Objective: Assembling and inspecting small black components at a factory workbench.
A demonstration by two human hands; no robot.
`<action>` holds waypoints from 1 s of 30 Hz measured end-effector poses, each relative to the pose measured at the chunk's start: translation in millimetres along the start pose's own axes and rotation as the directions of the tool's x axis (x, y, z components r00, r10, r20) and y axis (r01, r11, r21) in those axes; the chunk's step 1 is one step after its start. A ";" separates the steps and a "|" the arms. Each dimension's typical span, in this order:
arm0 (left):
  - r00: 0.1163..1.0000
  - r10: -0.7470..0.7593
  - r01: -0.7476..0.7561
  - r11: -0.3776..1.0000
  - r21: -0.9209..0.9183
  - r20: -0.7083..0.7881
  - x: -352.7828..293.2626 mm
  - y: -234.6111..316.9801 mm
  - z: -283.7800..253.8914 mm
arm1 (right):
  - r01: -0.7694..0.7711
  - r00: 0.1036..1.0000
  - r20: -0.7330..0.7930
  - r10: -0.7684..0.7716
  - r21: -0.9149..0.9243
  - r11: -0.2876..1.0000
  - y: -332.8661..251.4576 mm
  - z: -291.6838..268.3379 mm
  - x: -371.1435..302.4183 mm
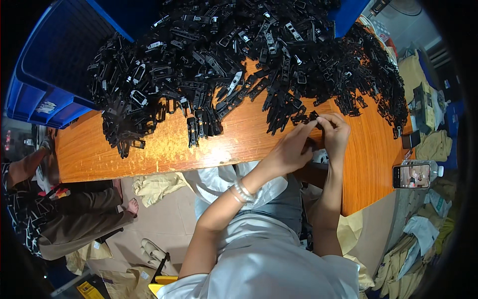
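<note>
My left hand (290, 150) and my right hand (336, 133) meet above the front edge of the table, right of the middle. Their fingertips are pinched together around a small black part (314, 116), which looks like plastic; fingers cover much of it. Just beyond them spreads a large heap of black clip-like pieces (199, 70), some with shiny metal-looking loops. The nearest of these pieces (285, 110) lie to the left of my fingertips. A pale beaded bracelet (243, 192) circles my left wrist.
The orange wooden table (371, 164) has a worn front edge. Blue crates (55, 102) stand at the left and back. A phone (411, 176) lies beyond the right edge, near brown bags (433, 145). Another person's arm (27, 167) and legs show at the left.
</note>
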State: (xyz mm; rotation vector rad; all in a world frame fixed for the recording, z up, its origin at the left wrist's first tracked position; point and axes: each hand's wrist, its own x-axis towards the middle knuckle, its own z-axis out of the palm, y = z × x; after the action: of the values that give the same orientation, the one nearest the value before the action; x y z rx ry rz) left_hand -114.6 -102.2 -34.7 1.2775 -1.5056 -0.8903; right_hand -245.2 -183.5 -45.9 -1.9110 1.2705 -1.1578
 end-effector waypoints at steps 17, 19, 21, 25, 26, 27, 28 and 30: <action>1.000 -0.020 0.020 0.987 0.162 -0.001 20.1 -6.6 14.7 | 0.041 0.992 -0.117 -0.038 0.020 0.999 8.6 8.3 -1.7; 0.999 0.017 -0.010 0.987 0.162 -0.037 18.7 -10.1 13.4 | 0.018 0.998 -0.068 -0.018 -0.010 1.000 5.7 7.5 -1.1; 1.000 0.025 -0.026 0.989 0.146 0.003 19.6 -13.7 10.6 | 0.011 1.000 -0.012 -0.011 -0.005 1.000 -4.3 10.1 0.5; 0.997 0.070 -0.068 0.995 0.077 -0.020 22.5 -7.3 9.3 | 0.075 0.996 0.040 -0.076 0.017 0.997 -0.8 -2.6 0.5; 0.997 0.078 -0.076 0.995 0.061 -0.028 23.2 -8.1 10.0 | 0.123 0.989 0.087 -0.120 -0.023 0.992 1.0 -4.5 1.0; 0.996 0.087 -0.085 0.995 0.044 -0.035 23.6 -8.6 10.4 | 0.171 0.978 0.134 -0.162 -0.060 0.983 1.9 -5.4 1.4; 0.996 0.083 -0.081 0.996 0.045 -0.038 23.4 -8.9 9.3 | 0.171 0.977 0.138 -0.162 -0.057 0.984 0.9 -4.7 2.5; 0.996 0.069 -0.066 0.997 0.044 -0.063 22.9 -8.7 7.1 | 0.111 0.981 0.166 -0.097 -0.075 0.991 -2.6 -3.9 5.1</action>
State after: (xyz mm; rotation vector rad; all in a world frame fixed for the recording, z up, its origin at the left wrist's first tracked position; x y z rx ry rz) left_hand -119.2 -126.6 -40.4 1.2656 -1.5148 -0.7709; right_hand -246.6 -187.2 -40.1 -2.1096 1.1598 -0.9894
